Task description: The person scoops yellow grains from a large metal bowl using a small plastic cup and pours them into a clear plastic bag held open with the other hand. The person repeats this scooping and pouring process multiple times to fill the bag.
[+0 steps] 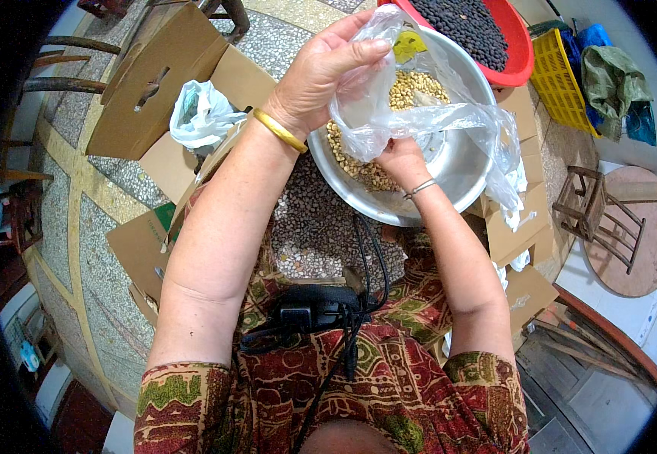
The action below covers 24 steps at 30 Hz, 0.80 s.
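A clear plastic bag (pixel 362 122) is held over a wide metal basin (pixel 473 164). My left hand (pixel 328 71) grips the bag's upper edge, thumb on top, with a gold bangle (pixel 279 130) at the wrist. Lower down, my right hand (pixel 405 164) is curled against the bag's near edge, pinching it; its fingertips are partly hidden by plastic. The bag's loose handles trail to the right past the basin rim. Inside the basin lie many pale tan beans or seeds (pixel 416 85) and a yellow-green piece (pixel 408 46).
A red plastic basin (pixel 518 42) of dark beans or seeds adjoins the metal one. An opened cardboard box (pixel 158 79) and a white plastic bag (pixel 203 113) are at left. Cardboard (pixel 524 221), a yellow crate (pixel 558 79) and a small wooden chair (pixel 583 201) are at right. Black cords (pixel 385 272) hang in front of me.
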Each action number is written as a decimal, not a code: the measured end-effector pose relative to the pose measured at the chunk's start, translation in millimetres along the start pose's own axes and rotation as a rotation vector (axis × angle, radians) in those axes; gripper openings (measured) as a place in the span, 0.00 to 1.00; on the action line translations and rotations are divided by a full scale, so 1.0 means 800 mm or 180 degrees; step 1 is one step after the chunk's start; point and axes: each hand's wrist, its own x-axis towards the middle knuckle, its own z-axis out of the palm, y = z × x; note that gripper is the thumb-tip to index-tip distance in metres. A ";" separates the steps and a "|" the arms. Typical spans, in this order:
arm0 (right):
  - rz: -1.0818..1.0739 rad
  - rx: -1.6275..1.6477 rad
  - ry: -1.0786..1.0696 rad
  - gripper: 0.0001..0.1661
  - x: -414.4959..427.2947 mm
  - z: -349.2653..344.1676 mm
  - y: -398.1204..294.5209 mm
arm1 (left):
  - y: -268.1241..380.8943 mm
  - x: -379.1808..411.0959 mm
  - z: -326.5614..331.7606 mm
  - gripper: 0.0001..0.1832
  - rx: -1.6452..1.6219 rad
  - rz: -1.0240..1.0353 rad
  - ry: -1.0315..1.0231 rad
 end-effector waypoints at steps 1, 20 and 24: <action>0.0068 0.0329 0.0013 0.20 0.003 0.003 0.018 | -0.002 0.002 -0.001 0.30 -0.0012 0.0000 -0.0022; -0.0064 0.3205 -0.0180 0.23 -0.069 -0.155 -0.052 | -0.010 -0.001 -0.018 0.30 0.0673 0.0148 -0.0003; -0.0807 0.3347 0.0898 0.26 -0.050 -0.155 -0.051 | -0.009 -0.005 0.001 0.31 0.0875 -0.0068 -0.0044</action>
